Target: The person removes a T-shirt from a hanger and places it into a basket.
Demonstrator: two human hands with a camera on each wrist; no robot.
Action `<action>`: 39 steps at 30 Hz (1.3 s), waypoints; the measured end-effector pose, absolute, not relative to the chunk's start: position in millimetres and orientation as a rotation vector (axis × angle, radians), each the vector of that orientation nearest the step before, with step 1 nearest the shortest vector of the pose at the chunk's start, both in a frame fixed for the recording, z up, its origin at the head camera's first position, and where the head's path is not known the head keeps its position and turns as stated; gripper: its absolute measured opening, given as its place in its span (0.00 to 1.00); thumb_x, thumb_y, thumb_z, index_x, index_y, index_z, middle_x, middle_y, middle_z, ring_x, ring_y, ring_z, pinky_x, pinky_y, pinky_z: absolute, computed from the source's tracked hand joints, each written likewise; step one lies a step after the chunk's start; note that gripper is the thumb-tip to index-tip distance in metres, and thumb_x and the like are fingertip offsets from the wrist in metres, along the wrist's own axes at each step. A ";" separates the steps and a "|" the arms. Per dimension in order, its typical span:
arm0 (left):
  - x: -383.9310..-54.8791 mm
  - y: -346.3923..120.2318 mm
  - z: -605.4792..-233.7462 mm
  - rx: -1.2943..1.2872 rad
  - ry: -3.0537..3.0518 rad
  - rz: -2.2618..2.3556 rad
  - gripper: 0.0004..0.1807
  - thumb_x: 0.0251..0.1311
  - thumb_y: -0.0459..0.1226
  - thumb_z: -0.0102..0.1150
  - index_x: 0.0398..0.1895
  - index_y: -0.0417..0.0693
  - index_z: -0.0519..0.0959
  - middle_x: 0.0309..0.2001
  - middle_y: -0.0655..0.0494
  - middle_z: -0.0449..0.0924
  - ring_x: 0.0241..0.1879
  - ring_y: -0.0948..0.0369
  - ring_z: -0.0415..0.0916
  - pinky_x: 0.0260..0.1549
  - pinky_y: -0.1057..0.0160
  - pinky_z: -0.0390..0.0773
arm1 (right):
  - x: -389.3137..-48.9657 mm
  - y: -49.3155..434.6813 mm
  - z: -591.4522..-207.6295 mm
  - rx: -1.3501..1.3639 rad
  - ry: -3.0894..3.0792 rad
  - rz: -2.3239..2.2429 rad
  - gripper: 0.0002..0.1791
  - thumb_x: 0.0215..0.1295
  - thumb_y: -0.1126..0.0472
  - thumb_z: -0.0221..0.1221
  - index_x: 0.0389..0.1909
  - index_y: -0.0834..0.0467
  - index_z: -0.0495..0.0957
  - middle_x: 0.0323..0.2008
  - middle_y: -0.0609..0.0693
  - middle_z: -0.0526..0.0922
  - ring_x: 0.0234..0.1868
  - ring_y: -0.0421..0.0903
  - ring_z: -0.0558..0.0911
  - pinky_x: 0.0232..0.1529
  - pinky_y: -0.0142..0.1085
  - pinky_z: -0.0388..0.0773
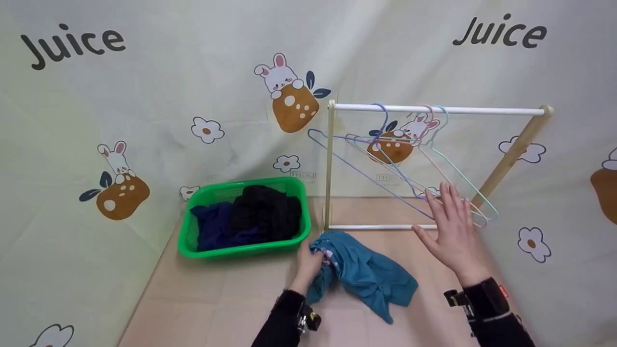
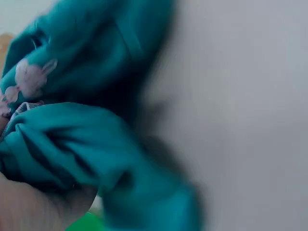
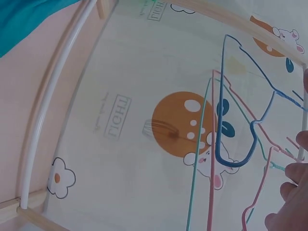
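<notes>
My left hand (image 1: 308,264) grips a bunched teal garment (image 1: 368,272) at its upper left end. The rest of the cloth drapes down to the right over the floor surface. In the left wrist view the teal garment (image 2: 82,139) hangs in folds, with a pale rabbit print showing. My right hand (image 1: 453,231) is raised with fingers spread and straight, holding nothing. Behind it a blue hanger (image 3: 236,166), a pink hanger (image 1: 432,118) and a green hanger (image 1: 447,115) hang from the rack. Whether the fingers touch a hanger I cannot tell.
A rack with a white top bar (image 1: 491,111) and wooden sides stands at the back right. Left of it sits a green basket (image 1: 246,250) holding black cloth (image 1: 265,212) and navy cloth (image 1: 214,224). A printed curtain (image 1: 159,72) encloses the back and sides.
</notes>
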State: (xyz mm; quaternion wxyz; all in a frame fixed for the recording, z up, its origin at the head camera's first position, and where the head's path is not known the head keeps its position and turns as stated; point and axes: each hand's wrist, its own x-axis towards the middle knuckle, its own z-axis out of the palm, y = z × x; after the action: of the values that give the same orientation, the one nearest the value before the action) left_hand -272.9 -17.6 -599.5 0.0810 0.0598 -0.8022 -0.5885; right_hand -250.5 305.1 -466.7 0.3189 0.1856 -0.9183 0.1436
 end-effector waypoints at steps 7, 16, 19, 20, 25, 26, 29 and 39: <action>-275.1 -28.8 -531.6 0.210 -2.125 -1.963 0.06 0.56 0.24 0.52 0.32 0.42 0.68 0.32 0.54 0.66 0.35 0.57 0.67 0.35 0.60 0.69 | -248.1 307.6 -465.3 0.482 -2.402 0.398 0.46 0.67 0.28 0.45 0.75 0.56 0.60 0.77 0.62 0.49 0.77 0.58 0.44 0.73 0.57 0.34; -271.1 -63.9 -466.6 0.181 -1.756 -2.074 0.07 0.63 0.22 0.48 0.36 0.41 0.67 0.34 0.52 0.65 0.35 0.57 0.68 0.34 0.63 0.69 | -248.5 311.0 -466.7 0.475 -2.377 0.392 0.47 0.67 0.26 0.40 0.74 0.57 0.60 0.76 0.63 0.51 0.77 0.60 0.47 0.71 0.61 0.37; -272.1 -77.4 -445.3 0.141 -1.632 -2.050 0.06 0.65 0.22 0.49 0.36 0.40 0.67 0.36 0.50 0.67 0.36 0.58 0.68 0.34 0.64 0.70 | -248.3 312.7 -466.2 0.467 -2.364 0.393 0.47 0.67 0.26 0.40 0.73 0.58 0.61 0.76 0.63 0.52 0.76 0.60 0.47 0.71 0.61 0.36; -273.0 -82.2 -438.7 0.128 -1.594 -2.039 0.06 0.66 0.23 0.49 0.36 0.40 0.66 0.36 0.50 0.66 0.36 0.58 0.68 0.34 0.64 0.70 | -248.2 313.3 -466.2 0.465 -2.360 0.390 0.47 0.67 0.27 0.40 0.73 0.59 0.61 0.76 0.63 0.52 0.76 0.60 0.48 0.71 0.61 0.36; -281.2 -107.3 -414.7 0.071 -1.450 -1.978 0.07 0.66 0.23 0.49 0.35 0.40 0.64 0.37 0.49 0.63 0.35 0.58 0.66 0.34 0.63 0.69 | -247.2 314.8 -465.9 0.452 -2.361 0.395 0.44 0.68 0.31 0.46 0.73 0.59 0.61 0.77 0.59 0.49 0.76 0.60 0.47 0.72 0.58 0.33; -283.7 -112.3 -412.6 0.077 -1.452 -1.950 0.07 0.66 0.24 0.50 0.35 0.40 0.64 0.37 0.49 0.63 0.36 0.58 0.66 0.35 0.63 0.69 | -247.1 315.0 -465.9 0.449 -2.362 0.395 0.44 0.67 0.32 0.47 0.73 0.59 0.61 0.78 0.59 0.48 0.77 0.59 0.47 0.72 0.59 0.34; -292.3 -126.7 -413.1 0.144 -1.514 -1.836 0.06 0.64 0.25 0.52 0.37 0.39 0.65 0.41 0.49 0.65 0.42 0.58 0.66 0.41 0.63 0.69 | -246.9 315.7 -466.3 0.444 -2.359 0.395 0.44 0.67 0.32 0.48 0.73 0.60 0.61 0.78 0.58 0.48 0.76 0.60 0.48 0.71 0.60 0.36; -315.9 -162.6 -479.5 0.309 -2.005 -1.479 0.31 0.66 0.28 0.52 0.72 0.49 0.63 0.68 0.41 0.63 0.66 0.45 0.62 0.59 0.45 0.66 | -248.2 319.1 -473.8 0.421 -2.414 0.409 0.45 0.61 0.45 0.61 0.75 0.59 0.57 0.77 0.61 0.49 0.77 0.59 0.45 0.72 0.58 0.37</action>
State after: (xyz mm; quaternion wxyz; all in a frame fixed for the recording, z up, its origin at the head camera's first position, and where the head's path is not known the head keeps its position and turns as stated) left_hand -315.9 -162.6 -479.5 0.3102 0.1169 -0.7593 -0.5600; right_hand -248.2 319.1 -473.8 0.3230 0.1604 -0.9196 0.1558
